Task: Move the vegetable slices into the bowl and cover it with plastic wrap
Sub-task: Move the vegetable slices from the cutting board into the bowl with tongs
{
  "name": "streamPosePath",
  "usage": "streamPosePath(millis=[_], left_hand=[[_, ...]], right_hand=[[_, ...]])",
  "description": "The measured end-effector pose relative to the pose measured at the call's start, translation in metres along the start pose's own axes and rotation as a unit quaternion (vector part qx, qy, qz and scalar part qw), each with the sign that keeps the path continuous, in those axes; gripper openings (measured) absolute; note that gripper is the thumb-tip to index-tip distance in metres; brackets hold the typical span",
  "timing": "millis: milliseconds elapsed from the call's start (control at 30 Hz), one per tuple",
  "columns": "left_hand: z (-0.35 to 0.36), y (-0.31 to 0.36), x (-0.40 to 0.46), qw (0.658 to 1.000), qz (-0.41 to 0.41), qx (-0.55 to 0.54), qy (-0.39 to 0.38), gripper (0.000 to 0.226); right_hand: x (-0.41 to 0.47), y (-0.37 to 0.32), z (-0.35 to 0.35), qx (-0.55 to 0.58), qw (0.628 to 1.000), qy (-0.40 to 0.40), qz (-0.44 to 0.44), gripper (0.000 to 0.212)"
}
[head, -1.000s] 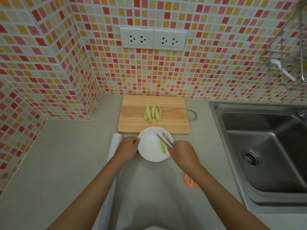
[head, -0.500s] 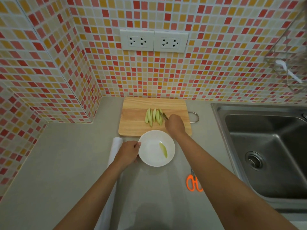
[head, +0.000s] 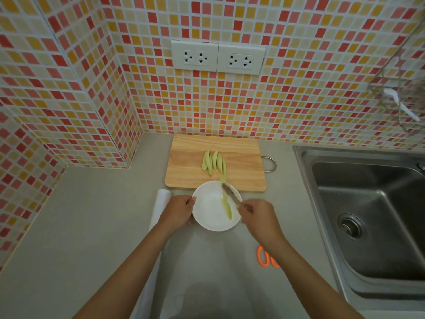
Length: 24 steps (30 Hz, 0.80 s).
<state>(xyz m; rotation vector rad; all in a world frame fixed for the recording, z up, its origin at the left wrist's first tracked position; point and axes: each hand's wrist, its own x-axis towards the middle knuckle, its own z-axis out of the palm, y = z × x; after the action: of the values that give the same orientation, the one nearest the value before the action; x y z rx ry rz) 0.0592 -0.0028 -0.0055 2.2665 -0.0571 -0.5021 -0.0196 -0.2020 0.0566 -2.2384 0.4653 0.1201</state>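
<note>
A white bowl [head: 210, 211] sits on the grey counter just in front of a wooden cutting board [head: 241, 171]. Several pale green vegetable slices [head: 212, 163] lie side by side on the board. One slice [head: 227, 209] lies inside the bowl. My left hand [head: 178, 211] holds the bowl's left rim. My right hand [head: 258, 215] grips metal tongs [head: 231, 194] whose tips reach over the bowl's far rim, pinching another green slice [head: 223, 178] that hangs over the board's front edge. A roll of plastic wrap [head: 158, 203] lies left of the bowl, partly under my left arm.
Orange-handled scissors [head: 266, 259] lie on the counter right of my right forearm. A steel sink [head: 368, 217] fills the right side. Tiled walls close off the back and left. A wire rack [head: 400, 102] hangs at the upper right.
My right hand went out to the board with the tongs, then drew back toward the bowl carrying a slice. One slice has left the row. My left hand stayed on the bowl.
</note>
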Motion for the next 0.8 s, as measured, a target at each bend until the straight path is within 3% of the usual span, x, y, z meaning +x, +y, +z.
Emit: streamPosePath(millis=[167, 400, 633, 800], left_hand=[[0.0, 0.0, 0.0, 1.0, -0.001, -0.001, 0.002, 0.041], [0.001, 0.0, -0.001, 1.0, -0.001, -0.003, 0.002, 0.042], [0.001, -0.003, 0.001, 1.0, -0.005, -0.002, -0.004, 0.041], [0.002, -0.004, 0.002, 1.0, -0.003, 0.005, -0.003, 0.039]], right_hand=[[-0.028, 0.012, 0.014, -0.108, 0.991, -0.069, 0.026, 0.036], [0.039, -0.021, -0.001, -0.095, 0.994, 0.048, -0.009, 0.043], [0.11, -0.031, 0.024, -0.174, 0.984, 0.021, 0.023, 0.025], [0.11, -0.032, 0.022, -0.189, 0.982, 0.019, 0.019, 0.034]])
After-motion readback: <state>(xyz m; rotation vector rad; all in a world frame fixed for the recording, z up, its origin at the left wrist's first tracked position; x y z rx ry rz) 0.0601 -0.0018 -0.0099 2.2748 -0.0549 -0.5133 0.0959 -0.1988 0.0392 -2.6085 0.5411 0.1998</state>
